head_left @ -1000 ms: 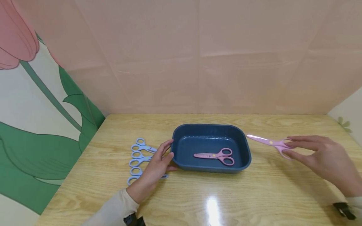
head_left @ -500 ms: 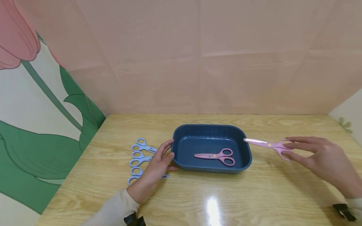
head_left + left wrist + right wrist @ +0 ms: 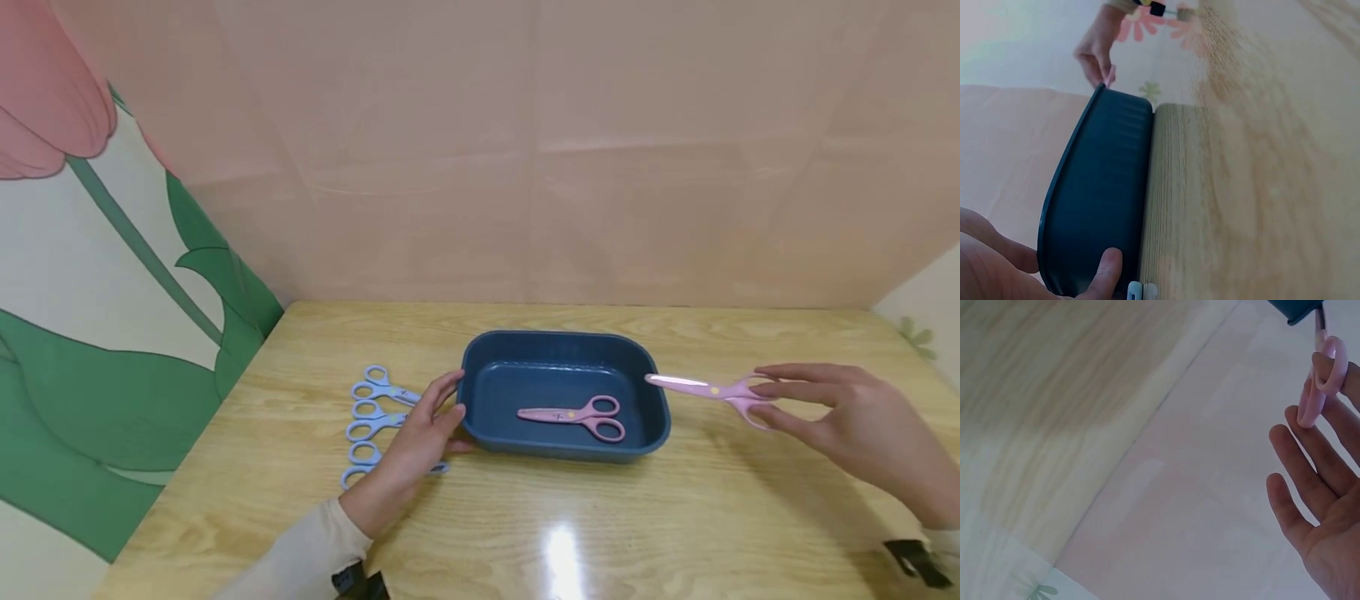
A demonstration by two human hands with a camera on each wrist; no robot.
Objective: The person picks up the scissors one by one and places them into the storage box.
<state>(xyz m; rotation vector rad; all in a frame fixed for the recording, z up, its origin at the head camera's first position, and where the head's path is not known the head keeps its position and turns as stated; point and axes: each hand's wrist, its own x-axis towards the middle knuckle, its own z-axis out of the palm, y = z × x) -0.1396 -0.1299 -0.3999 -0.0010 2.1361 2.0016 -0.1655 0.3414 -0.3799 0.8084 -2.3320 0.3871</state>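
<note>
Over tray rim (image 3: 660,392), apparently level, right hand (image 3: 847,421)

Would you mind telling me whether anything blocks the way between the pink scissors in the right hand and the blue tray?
Nothing visible does. The right hand holds the pink scissors with their tip at the right rim of the blue tray; inside lies only another pink pair, with bare floor around it.

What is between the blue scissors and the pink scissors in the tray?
In the head view, the left hand and the tray wall.
</note>
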